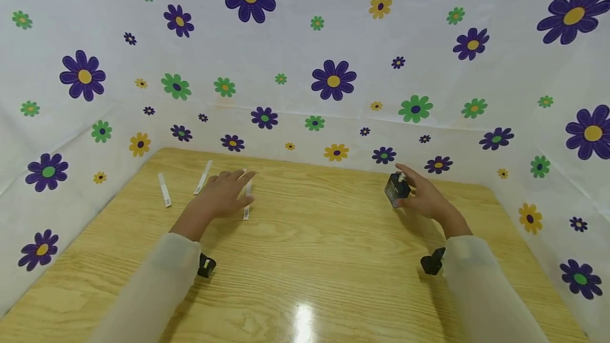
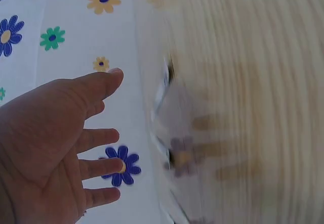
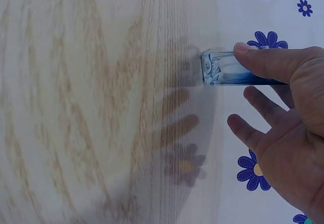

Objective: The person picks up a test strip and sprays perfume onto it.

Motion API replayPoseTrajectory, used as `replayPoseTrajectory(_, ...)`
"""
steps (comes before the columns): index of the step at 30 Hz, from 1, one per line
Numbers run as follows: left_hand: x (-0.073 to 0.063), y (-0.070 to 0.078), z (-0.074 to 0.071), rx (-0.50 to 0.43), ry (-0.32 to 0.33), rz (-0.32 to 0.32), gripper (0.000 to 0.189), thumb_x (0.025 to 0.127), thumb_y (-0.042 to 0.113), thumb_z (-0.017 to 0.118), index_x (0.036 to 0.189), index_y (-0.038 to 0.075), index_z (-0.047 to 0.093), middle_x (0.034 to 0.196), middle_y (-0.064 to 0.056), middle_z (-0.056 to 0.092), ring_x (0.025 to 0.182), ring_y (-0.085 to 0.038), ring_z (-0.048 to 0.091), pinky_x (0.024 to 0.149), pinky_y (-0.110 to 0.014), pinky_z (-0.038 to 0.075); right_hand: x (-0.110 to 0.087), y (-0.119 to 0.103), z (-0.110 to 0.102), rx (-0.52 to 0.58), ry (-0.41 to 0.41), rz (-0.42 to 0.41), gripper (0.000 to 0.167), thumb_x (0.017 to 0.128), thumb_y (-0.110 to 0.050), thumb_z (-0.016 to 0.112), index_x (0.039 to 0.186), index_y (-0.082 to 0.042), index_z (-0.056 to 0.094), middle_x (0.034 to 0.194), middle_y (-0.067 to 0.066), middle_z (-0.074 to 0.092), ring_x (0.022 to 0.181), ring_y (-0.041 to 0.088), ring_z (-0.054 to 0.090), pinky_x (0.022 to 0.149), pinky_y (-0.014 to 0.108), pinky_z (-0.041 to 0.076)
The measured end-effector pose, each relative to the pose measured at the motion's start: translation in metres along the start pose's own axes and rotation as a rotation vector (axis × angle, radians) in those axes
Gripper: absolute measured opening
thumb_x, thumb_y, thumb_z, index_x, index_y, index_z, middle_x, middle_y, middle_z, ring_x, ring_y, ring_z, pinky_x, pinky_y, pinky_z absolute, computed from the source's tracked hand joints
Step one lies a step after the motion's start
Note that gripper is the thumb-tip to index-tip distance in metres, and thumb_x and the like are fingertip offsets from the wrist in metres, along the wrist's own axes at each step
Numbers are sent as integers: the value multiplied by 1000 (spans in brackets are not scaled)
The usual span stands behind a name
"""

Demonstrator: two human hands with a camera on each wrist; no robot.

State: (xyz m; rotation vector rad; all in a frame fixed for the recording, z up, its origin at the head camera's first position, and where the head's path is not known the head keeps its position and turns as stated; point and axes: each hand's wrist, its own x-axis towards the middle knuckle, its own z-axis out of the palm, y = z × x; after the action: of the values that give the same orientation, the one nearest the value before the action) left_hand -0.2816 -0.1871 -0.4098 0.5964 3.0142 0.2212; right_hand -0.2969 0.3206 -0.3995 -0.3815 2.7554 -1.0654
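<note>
My right hand [image 1: 425, 197] holds a dark blue glass perfume bottle [image 1: 396, 189] above the right side of the table, thumb on one side. In the right wrist view the clear, thick base of the bottle [image 3: 215, 68] points left, and two fingers stretch out below it, off the glass. My left hand [image 1: 219, 196] hovers empty over the left side, fingers spread and nearly straight. Partly under it in the head view lies a white paper test strip [image 1: 246, 208]. Two more strips, a middle one [image 1: 203, 177] and a far-left one [image 1: 164, 190], lie beside it.
The wood-grain table [image 1: 314, 247] is backed and flanked by a white flower-print cloth [image 1: 286, 41]. Black wrist devices, one by the left sleeve [image 1: 206, 265] and one by the right sleeve [image 1: 432, 262], stick out inward over the table.
</note>
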Motion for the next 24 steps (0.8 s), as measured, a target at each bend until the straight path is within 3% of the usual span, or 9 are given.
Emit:
replayPoseTrajectory(12, -32, -63, -14, 25, -13, -62, 68, 105, 40, 55, 160, 6, 32, 157, -27, 39, 139, -57, 35, 109, -75, 28, 4, -1, 2, 11, 12, -4, 99, 89, -6, 79, 165, -16, 16, 163, 30, 23, 143, 56, 30, 113, 65, 32)
replayPoseTrajectory(20, -58, -100, -15, 23, -12, -135, 70, 104, 40, 57, 156, 0, 35, 151, -33, 42, 131, -63, 38, 101, -80, 31, 5, -3, 7, 70, 61, 51, 98, 85, -8, 85, 158, -11, 21, 159, 31, 28, 143, 54, 33, 114, 65, 32)
replayPoseTrajectory(24, -66, -113, -13, 8, -15, -165, 69, 104, 40, 55, 155, -2, 35, 148, -36, 42, 128, -66, 39, 98, -81, 32, 5, -1, 10, 67, 93, 35, 96, 84, -9, 86, 153, -10, 19, 153, 33, 33, 140, 55, 37, 114, 64, 32)
